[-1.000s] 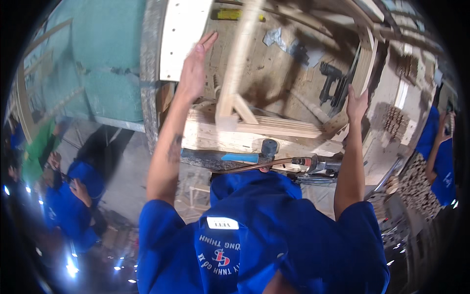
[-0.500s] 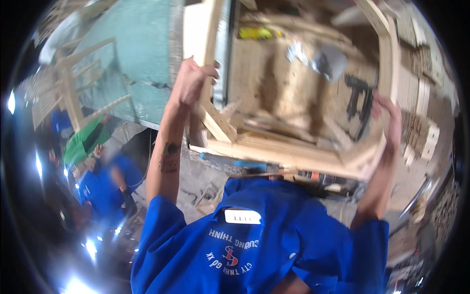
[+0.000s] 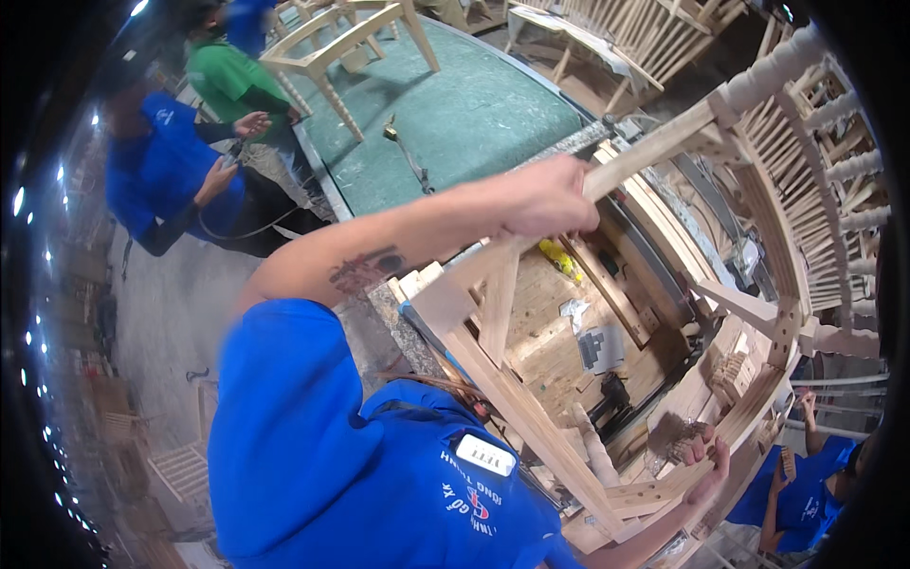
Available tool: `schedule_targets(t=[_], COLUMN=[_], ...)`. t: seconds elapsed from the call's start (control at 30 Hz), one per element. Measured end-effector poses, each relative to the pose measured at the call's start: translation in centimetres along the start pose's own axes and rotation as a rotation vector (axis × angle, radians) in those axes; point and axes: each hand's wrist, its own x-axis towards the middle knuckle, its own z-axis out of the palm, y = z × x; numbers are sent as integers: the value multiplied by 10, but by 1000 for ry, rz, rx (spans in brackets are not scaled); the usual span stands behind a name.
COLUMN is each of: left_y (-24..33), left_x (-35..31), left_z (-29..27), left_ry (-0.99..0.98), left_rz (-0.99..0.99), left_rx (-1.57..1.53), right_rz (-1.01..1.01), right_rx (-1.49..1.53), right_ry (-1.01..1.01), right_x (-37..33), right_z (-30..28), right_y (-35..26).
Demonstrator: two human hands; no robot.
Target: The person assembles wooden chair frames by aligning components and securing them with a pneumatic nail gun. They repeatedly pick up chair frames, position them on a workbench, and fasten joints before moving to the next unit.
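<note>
A pale wooden chair frame (image 3: 536, 417), with corner braces and a turned leg, is held tilted in front of me. My left hand (image 3: 552, 201) is closed round its far-left rail, arm stretched across. Low on the right, my right hand (image 3: 706, 467) has its fingers curled over the frame's right-hand rail near a corner brace. Through the frame's opening shows a wooden work surface (image 3: 540, 346). On it lie a yellow object (image 3: 561, 260), a grey sheet (image 3: 602, 349) and a black tool (image 3: 611, 394), partly hidden.
A green-topped table (image 3: 464, 123) stands beyond my left arm, bearing another chair frame (image 3: 332, 52). Persons in blue (image 3: 156, 175) and green (image 3: 232, 76) are at the left, another in blue (image 3: 810, 493) at lower right. Wooden parts with spindles (image 3: 796, 190) crowd the right.
The frame has turned and lifted out of its flat position, its left side swinging away and to the right with my left hand. My right hand has come lower and nearer. The view has turned too.
</note>
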Motion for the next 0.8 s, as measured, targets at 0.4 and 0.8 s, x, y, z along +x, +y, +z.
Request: schedule_targets(t=[0.4, 0.8], left_y=[25, -240], left_x=[-72, 97], left_z=[-341, -547], left_ry=[599, 579], left_rz=[77, -17], left_rx=[444, 597], right_rz=[-253, -11], right_rx=[43, 118], right_ry=[-31, -121], right_x=[57, 276], right_z=[388, 570], right_y=[107, 260])
